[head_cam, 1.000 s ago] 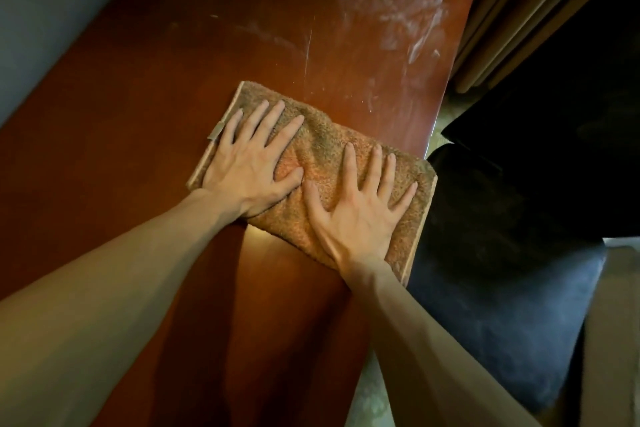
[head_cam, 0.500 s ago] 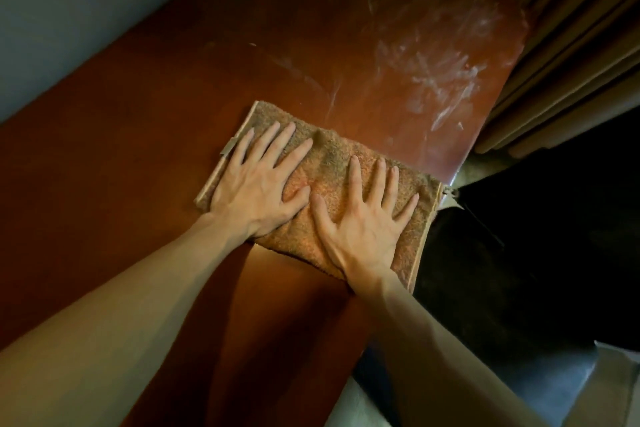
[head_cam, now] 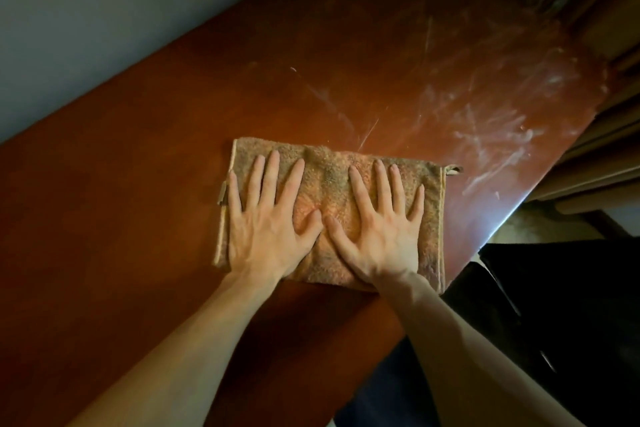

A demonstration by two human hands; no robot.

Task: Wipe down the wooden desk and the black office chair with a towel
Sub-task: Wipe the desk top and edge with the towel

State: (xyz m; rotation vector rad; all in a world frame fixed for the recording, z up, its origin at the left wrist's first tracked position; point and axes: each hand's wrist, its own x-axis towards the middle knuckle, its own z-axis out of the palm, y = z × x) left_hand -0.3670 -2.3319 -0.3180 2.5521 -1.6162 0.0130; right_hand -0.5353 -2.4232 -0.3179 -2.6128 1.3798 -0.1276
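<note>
On the reddish wooden tabletop (head_cam: 138, 184), a folded brown towel (head_cam: 327, 184) lay flat near the front edge. Its right hem sat close to where the black office chair (head_cam: 561, 305) stood just beside the tabletop, untouched.

The towel looked like soft, limp terry, light enough to bunch or ruck if pushed from one corner only. The polished wood looked slick, so the cloth would probably glide with little effort. It seemed best handled by broad flat pressure from above rather than by a pinch at the hem, with the weight spread over most of its face so the folds stayed together.

That was how the hands were placed. The left hand (head_cam: 266, 232) and the right hand (head_cam: 381, 236) rested palm-down side by side on the towel, thumbs almost meeting at its middle. The fingers (head_cam: 270, 177) were straight and splayed toward the far hem, pressing on the cloth and curled round nothing. Both forearms reached in from the near side, the right one crossing the tabletop's front edge.

Pale white smears (head_cam: 491, 146) marked the wood beyond the towel toward the far right end, apart from the cloth, so that stretch was likely not yet wiped. A small loop (head_cam: 454, 170) stuck out at the towel's far right corner.
</note>
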